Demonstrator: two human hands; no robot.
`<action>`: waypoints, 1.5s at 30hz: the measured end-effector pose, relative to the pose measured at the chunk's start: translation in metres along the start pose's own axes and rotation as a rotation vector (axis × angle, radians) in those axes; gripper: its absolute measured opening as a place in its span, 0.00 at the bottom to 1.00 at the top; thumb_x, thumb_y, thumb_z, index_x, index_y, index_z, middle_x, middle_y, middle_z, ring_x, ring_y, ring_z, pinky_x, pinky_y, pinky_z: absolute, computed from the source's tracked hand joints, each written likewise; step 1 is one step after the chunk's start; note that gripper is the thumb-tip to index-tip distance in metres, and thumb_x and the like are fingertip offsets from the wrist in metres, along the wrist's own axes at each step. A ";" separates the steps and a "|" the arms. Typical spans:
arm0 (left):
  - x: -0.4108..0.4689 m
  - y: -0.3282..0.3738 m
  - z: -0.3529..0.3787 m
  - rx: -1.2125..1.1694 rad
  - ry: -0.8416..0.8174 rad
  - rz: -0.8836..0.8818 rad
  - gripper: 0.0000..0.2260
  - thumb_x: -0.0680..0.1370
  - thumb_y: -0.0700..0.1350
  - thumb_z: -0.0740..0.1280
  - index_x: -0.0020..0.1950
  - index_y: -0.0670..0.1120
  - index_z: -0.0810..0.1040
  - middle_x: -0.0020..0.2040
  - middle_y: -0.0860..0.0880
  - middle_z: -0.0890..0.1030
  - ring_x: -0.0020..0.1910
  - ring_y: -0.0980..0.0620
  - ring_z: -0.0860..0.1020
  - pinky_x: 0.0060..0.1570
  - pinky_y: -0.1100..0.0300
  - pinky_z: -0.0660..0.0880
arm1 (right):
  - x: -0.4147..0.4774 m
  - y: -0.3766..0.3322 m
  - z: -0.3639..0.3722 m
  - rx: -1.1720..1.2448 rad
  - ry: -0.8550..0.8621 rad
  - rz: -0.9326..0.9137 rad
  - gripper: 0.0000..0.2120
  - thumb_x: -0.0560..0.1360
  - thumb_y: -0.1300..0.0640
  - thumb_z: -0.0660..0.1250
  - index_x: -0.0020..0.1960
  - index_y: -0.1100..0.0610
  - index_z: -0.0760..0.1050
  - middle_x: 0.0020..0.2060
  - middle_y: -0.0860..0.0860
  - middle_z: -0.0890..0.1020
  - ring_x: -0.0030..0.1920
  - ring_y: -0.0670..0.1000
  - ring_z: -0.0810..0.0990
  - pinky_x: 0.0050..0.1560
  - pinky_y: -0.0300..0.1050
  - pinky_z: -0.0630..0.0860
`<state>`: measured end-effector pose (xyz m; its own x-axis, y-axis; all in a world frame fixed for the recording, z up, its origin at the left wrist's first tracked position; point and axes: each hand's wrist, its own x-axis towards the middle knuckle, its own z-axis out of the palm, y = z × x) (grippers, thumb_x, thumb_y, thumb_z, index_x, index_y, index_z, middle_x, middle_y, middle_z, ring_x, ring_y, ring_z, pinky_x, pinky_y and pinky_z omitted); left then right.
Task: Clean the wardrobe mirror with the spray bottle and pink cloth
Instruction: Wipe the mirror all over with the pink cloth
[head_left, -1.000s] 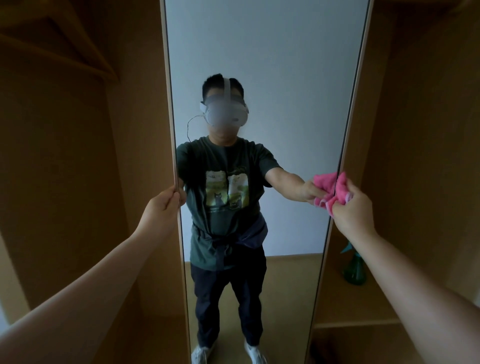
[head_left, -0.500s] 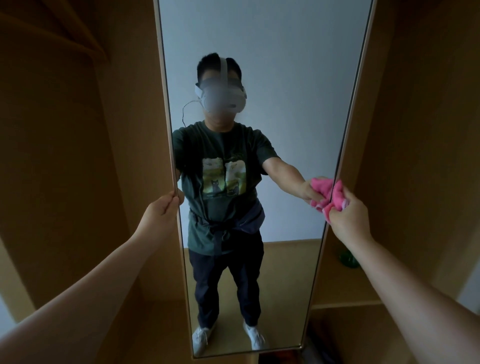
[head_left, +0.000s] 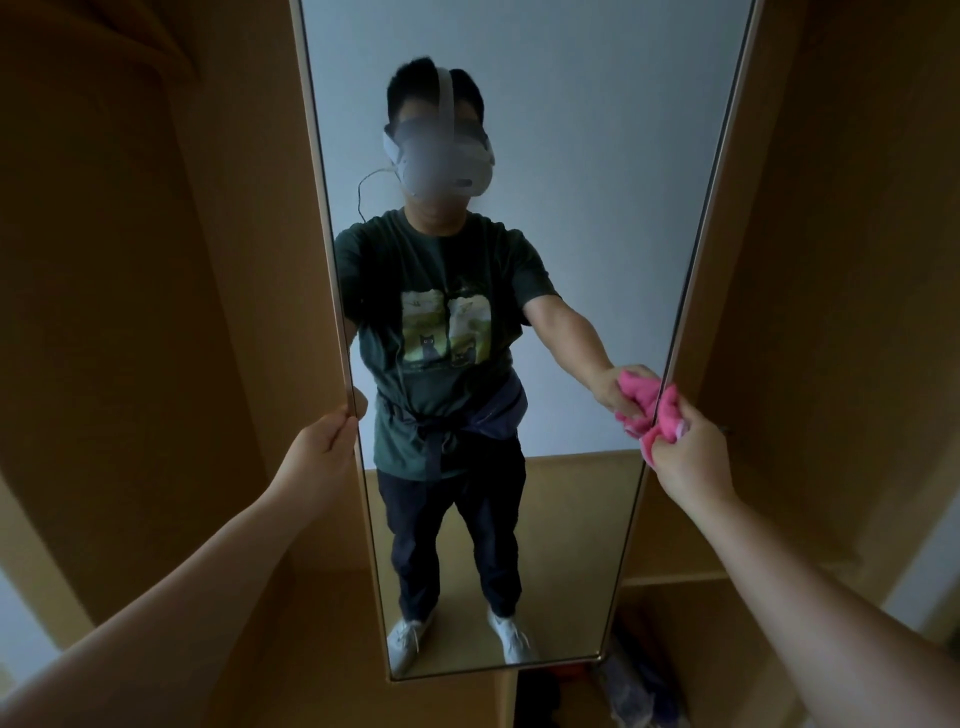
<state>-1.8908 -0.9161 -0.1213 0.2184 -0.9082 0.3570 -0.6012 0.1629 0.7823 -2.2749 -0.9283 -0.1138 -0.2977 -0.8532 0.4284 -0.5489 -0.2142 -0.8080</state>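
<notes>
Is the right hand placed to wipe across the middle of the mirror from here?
Probably yes. The right hand grips the pink cloth at the right edge of the mirror, whose glass lies bare beside it; the left hand only holds the left edge.

A tall mirror (head_left: 597, 156) stands between the wooden walls of a wardrobe (head_left: 130, 312). The left hand (head_left: 324, 447) grips the mirror's left edge, fingers curled round the frame. The right hand (head_left: 691, 460) holds a bunched pink cloth (head_left: 667, 413) against the mirror's right edge, low on the glass. The glass reflects a standing person with both arms outstretched. A shelf (head_left: 675, 576) lies to the right, with blurred dark things beneath it.
</notes>
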 end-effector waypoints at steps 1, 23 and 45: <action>0.000 -0.003 0.002 -0.009 -0.004 0.004 0.09 0.83 0.47 0.57 0.48 0.47 0.74 0.33 0.51 0.76 0.27 0.59 0.74 0.25 0.68 0.68 | -0.001 0.003 0.001 -0.019 -0.015 0.003 0.18 0.76 0.68 0.64 0.64 0.57 0.75 0.43 0.48 0.79 0.40 0.44 0.76 0.35 0.26 0.68; -0.027 -0.033 0.021 0.045 -0.094 -0.028 0.11 0.83 0.47 0.56 0.46 0.47 0.75 0.35 0.43 0.77 0.30 0.51 0.74 0.28 0.61 0.69 | -0.026 0.065 0.028 -0.054 -0.128 0.098 0.23 0.75 0.66 0.67 0.68 0.52 0.72 0.48 0.44 0.83 0.44 0.39 0.79 0.41 0.32 0.75; -0.053 -0.075 0.048 0.213 -0.264 -0.135 0.07 0.83 0.43 0.57 0.48 0.45 0.73 0.40 0.42 0.80 0.36 0.42 0.79 0.34 0.50 0.76 | -0.056 0.129 0.057 -0.015 -0.185 0.317 0.20 0.73 0.67 0.69 0.63 0.56 0.76 0.46 0.53 0.82 0.48 0.55 0.83 0.49 0.57 0.82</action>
<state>-1.8939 -0.8985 -0.2235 0.1179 -0.9888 0.0920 -0.7332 -0.0242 0.6796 -2.2843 -0.9353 -0.2655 -0.3091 -0.9480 0.0759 -0.4642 0.0807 -0.8821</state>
